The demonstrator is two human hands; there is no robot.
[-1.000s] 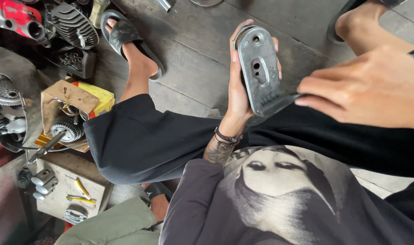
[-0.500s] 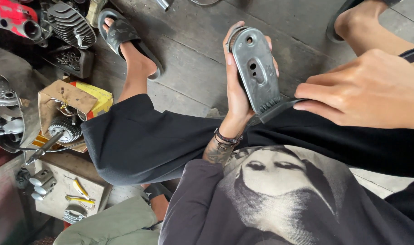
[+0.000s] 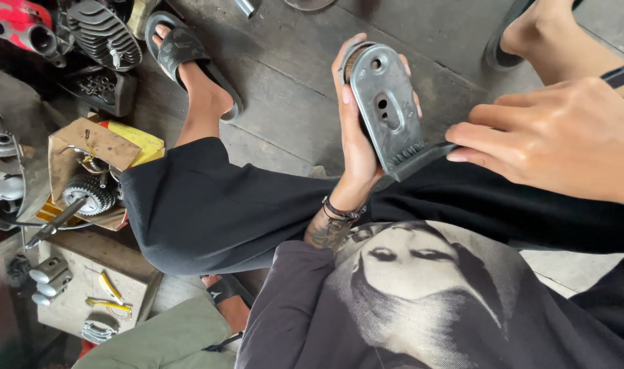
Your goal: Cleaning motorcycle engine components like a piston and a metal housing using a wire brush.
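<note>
Grey metal bracket [image 3: 388, 109], a flat elongated plate with a round hole near its top and a slot at mid-length, stands nearly upright just above the person's lap, at about 12 o'clock from the black trousers [image 3: 271, 205]. Left hand [image 3: 356, 137] is closed around it from behind, thumb along its left edge and fingertips curling over the right edge, so the plate faces the camera. Right hand [image 3: 565, 147] comes in from 3 o'clock with its fingers drawn together, pinching a thin dark tool [image 3: 431, 156] whose tip meets the ribbed lower end of the bracket; what kind of tool it is cannot be told, since most of it is hidden in the grip. As a judgement, the work on the plate's lower edge is under way rather than finished: the tool is in contact, and nothing has been fitted in the hole or the slot. At 9 o'clock, well apart from the hands, an open cardboard box [image 3: 86, 147] holds a toothed gear [image 3: 89, 193], with small loose parts on a board [image 3: 79, 301] at 7 o'clock. A finned engine part [image 3: 103, 31] lies at 11 o'clock, near the sandalled foot [image 3: 189, 61] on the concrete floor [image 3: 284, 89].
</note>
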